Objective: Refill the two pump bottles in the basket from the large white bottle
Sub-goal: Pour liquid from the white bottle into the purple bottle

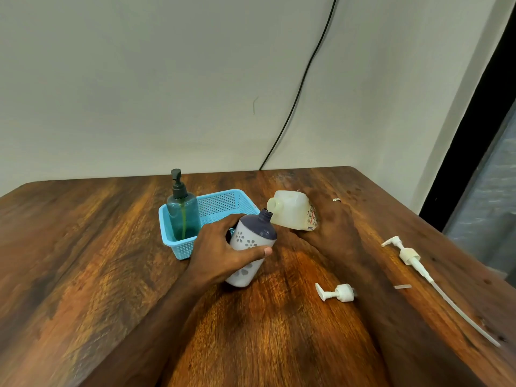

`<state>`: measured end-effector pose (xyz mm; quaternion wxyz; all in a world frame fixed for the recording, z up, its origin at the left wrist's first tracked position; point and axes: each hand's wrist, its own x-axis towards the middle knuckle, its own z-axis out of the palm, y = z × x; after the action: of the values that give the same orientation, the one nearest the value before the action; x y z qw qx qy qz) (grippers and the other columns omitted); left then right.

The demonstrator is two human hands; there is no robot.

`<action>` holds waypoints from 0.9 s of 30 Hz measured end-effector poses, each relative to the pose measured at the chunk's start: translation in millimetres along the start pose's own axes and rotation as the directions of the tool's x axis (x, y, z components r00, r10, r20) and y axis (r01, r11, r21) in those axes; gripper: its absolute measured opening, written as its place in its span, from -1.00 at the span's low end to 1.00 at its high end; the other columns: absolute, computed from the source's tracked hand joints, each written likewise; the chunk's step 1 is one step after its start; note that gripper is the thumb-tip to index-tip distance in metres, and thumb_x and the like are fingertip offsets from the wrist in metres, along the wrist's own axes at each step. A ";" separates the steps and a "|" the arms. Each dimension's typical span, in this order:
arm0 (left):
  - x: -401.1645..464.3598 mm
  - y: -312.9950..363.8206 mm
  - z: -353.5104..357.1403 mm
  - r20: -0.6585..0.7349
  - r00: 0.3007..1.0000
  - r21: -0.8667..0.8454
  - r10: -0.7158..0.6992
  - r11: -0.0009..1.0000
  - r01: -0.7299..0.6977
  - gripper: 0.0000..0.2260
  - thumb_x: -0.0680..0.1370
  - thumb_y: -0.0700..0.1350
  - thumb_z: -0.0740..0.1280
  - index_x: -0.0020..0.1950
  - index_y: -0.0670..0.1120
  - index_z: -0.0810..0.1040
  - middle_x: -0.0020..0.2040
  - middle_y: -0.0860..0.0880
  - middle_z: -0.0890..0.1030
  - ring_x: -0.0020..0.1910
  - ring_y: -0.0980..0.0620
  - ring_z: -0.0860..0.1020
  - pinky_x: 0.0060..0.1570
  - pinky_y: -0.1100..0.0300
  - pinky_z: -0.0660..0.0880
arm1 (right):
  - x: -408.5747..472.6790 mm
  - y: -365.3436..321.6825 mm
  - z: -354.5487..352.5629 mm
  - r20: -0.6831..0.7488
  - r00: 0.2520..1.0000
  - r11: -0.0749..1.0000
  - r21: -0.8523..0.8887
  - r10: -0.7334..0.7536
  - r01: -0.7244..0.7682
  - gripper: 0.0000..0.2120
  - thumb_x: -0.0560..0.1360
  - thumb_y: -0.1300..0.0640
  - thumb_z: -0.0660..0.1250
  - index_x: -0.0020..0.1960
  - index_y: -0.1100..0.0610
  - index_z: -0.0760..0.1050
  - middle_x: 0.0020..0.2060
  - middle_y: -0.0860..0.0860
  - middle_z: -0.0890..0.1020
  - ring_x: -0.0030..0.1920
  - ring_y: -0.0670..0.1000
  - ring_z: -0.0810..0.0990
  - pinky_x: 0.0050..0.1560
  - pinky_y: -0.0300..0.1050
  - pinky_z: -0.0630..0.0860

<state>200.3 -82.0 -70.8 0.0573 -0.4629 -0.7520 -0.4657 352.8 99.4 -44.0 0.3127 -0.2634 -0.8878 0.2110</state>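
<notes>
My left hand (223, 247) grips a white pump bottle with a dark top and flower cut-outs (251, 241), tilted to the right, its neck open with no pump on it. My right hand (332, 219) holds the large white bottle (293, 210) tipped on its side, its open mouth right above the tilted bottle's neck. A teal pump bottle with a black pump (183, 210) stands upright in the left end of the blue basket (220, 203).
Two loose white pump heads lie on the wooden table to the right: a short one (339, 293) and one with a long tube (413, 261). The table's right edge runs near them. A black cable (301, 88) hangs down the wall behind.
</notes>
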 end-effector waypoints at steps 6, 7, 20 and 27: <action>-0.3 0.4 0.2 0.009 1.000 -0.019 -0.009 1.000 0.009 -0.31 0.23 0.46 0.45 0.22 0.09 0.60 0.04 0.19 0.67 0.00 0.25 0.60 -0.05 0.05 0.63 | 0.3 -0.7 -0.7 0.008 1.000 1.000 0.028 -0.006 0.006 -0.30 0.42 -0.15 0.50 0.47 0.01 0.35 0.36 0.11 0.50 0.30 0.17 0.49 0.41 0.15 0.38; -0.4 0.1 0.4 0.011 1.000 -0.025 -0.007 1.000 0.008 -0.31 0.23 0.45 0.45 0.22 0.08 0.61 0.04 0.19 0.67 0.00 0.24 0.60 -0.05 0.05 0.63 | 0.0 -0.8 -0.9 0.004 1.000 1.000 0.021 -0.012 0.011 -0.30 0.42 -0.14 0.51 0.47 0.01 0.35 0.36 0.11 0.50 0.30 0.17 0.49 0.40 0.14 0.38; -1.8 0.9 -1.5 0.011 1.000 -0.051 0.023 0.998 -0.023 -0.38 0.24 0.40 0.49 0.21 0.15 0.59 0.04 0.25 0.65 0.02 0.25 0.61 -0.02 0.12 0.63 | 1.2 4.8 1.2 0.004 1.000 1.000 0.006 -0.016 0.016 -0.29 0.43 -0.16 0.50 0.49 -0.04 0.30 0.37 0.05 0.49 0.28 0.07 0.49 0.35 0.00 0.42; -3.2 -0.9 -2.6 0.010 0.999 -0.048 0.035 0.998 -0.034 -0.43 0.24 0.38 0.51 0.19 0.25 0.53 0.04 0.34 0.61 0.05 0.30 0.59 -0.01 0.18 0.61 | -1.1 2.3 -1.0 -0.026 0.996 0.996 0.020 -0.083 0.083 -0.34 0.43 -0.12 0.52 0.45 -0.05 0.34 0.31 0.05 0.52 0.23 0.05 0.51 0.28 -0.07 0.42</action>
<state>200.5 -86.1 -71.5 0.0501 -0.4796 -0.7329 -0.4800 354.9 100.7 -45.1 0.3353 -0.2258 -0.8917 0.2037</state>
